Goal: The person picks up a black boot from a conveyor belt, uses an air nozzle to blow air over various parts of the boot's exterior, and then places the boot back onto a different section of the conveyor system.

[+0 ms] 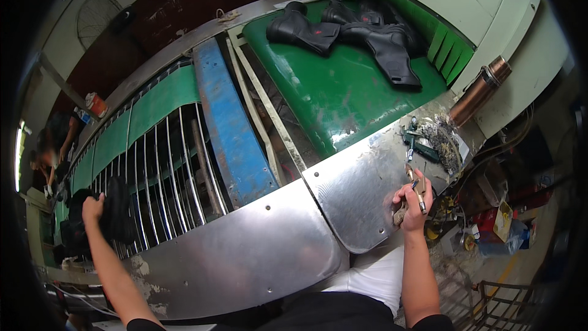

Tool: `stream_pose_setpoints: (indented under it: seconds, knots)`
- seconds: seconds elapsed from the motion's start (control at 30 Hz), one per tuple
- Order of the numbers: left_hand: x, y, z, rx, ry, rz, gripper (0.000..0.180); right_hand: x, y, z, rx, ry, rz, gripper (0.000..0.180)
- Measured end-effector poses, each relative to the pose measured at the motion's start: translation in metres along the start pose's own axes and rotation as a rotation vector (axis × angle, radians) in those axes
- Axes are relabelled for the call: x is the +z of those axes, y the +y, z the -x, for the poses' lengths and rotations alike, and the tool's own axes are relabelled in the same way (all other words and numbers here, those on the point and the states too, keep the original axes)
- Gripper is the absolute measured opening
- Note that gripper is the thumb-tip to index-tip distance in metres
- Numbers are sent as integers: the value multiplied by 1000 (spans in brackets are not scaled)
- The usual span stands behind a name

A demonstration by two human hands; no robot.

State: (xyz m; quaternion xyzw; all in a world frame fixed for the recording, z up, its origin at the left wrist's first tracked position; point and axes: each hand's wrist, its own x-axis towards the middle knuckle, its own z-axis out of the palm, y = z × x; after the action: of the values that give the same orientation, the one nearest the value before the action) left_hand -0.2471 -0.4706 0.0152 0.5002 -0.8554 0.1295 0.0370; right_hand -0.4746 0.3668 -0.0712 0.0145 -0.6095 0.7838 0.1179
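My left hand (93, 208) is closed on a black boot (116, 217) over the metal-rod conveyor at the left. Another dark boot-like shape (75, 233) is beside that hand, its outline merging with the first. Over the steel table's right part, my right hand (416, 199) is wrapped round a slim brass-coloured metal tool (421, 196) with a narrow end. A small greyish lump (399, 214) shows under its fingers; what it is I cannot tell. Just beyond lies a green-handled tool (422, 149), beside a heap of dark shreds (446, 144).
Several black boots (303, 29) lie on the green belt (343, 98) before a green strip curtain (447, 52). A copper-coloured cylinder (481, 92) rises at the table's right corner. A blue metal beam (236, 129) separates the conveyors. Another person (55, 138) stands at the far left.
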Motion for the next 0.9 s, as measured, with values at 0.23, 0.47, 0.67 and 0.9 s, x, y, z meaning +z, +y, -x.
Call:
stream_pose_setpoints:
  seconds: [0.23,0.47,0.67,0.9]
  knots:
    - [-9,54,111,-193,304,450,54,-5,11,0,45,-9,-84,49]
    - [-54,71,221,-267,434,890,66,-4,6,-1,37,-41,-102,47]
    - [63,29,404,187,-59,1295,51,-10,7,2,-23,-65,-64,53]
    - [-140,119,486,453,-825,321,51,-11,5,7,-5,-108,-110,55]
